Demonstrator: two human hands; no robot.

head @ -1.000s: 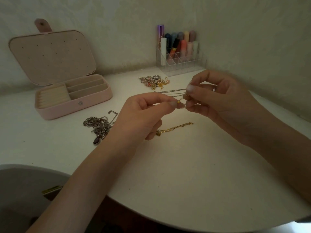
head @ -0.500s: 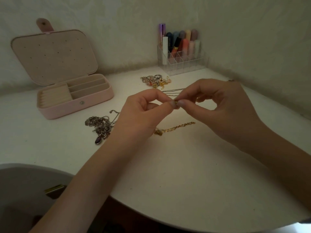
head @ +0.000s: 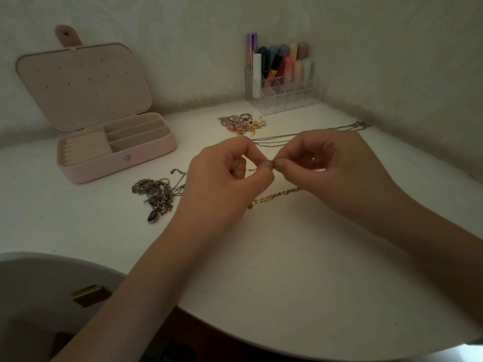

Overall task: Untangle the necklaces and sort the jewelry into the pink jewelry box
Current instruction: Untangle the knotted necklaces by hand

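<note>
A white counter [head: 287,257] with a curved front edge sits in a dim corner. Above its middle, the left hand [head: 224,184] and right hand [head: 332,168] meet fingertip to fingertip, each pinching a thin silver chain [head: 300,134] whose strands trail back to the right across the counter. A gold chain [head: 274,197] lies just below the hands. A tangled silver pile [head: 156,192] lies left of them. The pink jewelry box [head: 117,152] stands open at far left, small rings and earrings [head: 243,124] behind, a clear organizer [head: 285,92] beyond.

open pink jewelry box [head: 146,159], tangled silver necklaces [head: 156,193]
</note>
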